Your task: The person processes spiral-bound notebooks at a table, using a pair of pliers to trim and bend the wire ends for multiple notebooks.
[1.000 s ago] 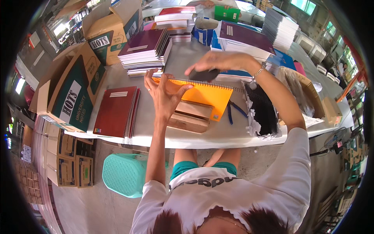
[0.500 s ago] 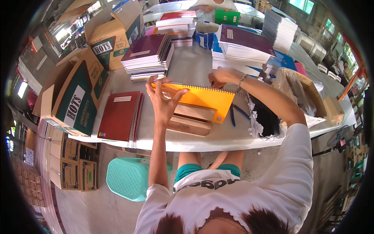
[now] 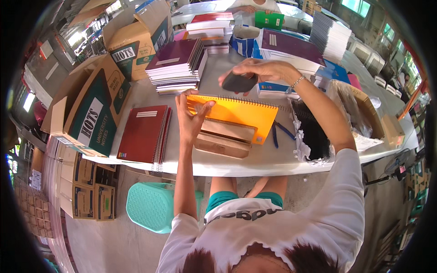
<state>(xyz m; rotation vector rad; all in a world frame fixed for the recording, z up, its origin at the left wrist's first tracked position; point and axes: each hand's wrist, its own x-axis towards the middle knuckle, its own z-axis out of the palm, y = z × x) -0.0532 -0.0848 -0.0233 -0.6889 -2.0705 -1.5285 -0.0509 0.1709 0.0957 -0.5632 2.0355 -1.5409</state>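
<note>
A yellow spiral-bound notebook [image 3: 246, 113] stands upright, its coil along the top edge, at a slotted wooden block [image 3: 223, 146]. My left hand [image 3: 190, 113] pinches its upper left corner between thumb and fingers. Above the coil, my right hand [image 3: 268, 70] grips a dark, flat piece with rounded edges [image 3: 240, 83], whose kind I cannot make out. Blue-handled pliers [image 3: 283, 132] lie to the right of the notebook. Loose coil wire sticks out past the coil's right end, beside a box with a dark inside and torn white edges [image 3: 310, 132].
Red notebooks [image 3: 142, 134] lie at the left, near open cartons [image 3: 91, 113]. Stacks of purple notebooks [image 3: 175, 57] stand farther back on both sides. A carton with clear plastic [image 3: 355, 109] is at the right. Across the table, another person holds a green notebook [image 3: 268, 20].
My right hand has risen from just behind the coil and turned, bringing the dark piece into plain sight. My left hand keeps its grip on the yellow notebook. The view has shifted slightly.
</note>
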